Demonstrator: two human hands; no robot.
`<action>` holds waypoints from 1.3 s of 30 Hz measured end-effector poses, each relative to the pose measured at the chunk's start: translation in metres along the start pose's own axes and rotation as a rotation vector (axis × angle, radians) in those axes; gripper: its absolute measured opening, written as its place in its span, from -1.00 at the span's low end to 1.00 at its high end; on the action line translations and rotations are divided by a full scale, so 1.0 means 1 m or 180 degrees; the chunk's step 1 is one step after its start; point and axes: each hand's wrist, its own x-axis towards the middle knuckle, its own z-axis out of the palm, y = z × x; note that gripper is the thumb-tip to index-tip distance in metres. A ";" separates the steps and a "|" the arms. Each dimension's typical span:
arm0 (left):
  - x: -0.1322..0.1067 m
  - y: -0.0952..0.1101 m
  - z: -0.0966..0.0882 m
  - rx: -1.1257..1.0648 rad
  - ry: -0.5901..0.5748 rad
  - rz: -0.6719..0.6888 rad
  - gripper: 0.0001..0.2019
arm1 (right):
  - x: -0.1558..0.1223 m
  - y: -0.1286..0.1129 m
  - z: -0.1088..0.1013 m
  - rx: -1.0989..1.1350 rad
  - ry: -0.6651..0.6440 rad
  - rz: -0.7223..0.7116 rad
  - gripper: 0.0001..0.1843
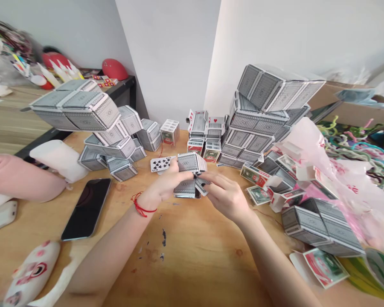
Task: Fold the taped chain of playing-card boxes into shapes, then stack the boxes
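Observation:
A block folded from grey-backed playing cards [187,163] stands on the table in the middle, its front gaping in a dark slot. My left hand [166,184], with a red string at the wrist, holds the block from the left; its thumb and index finger press around the slot. From the right, my right hand [225,194] is closed, its fingertips pinching a card at the block's right front edge. Part of that card is hidden by the fingers. Just left of the block lies a ten of spades card [161,164], face up and partly covered by my left hand.
Tall stacks of card blocks rise at left [96,111] and right [259,115]. Behind stand card decks [170,131]. A phone [87,209] and pink bottle [22,177] lie left. Opened card boxes [259,194] and yellow-green tape [376,273] lie right.

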 end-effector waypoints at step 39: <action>0.016 -0.021 0.002 0.0399 0.0183 0.0626 -0.75 | 0.004 0.002 -0.004 0.0896 -0.0354 0.1110 -0.58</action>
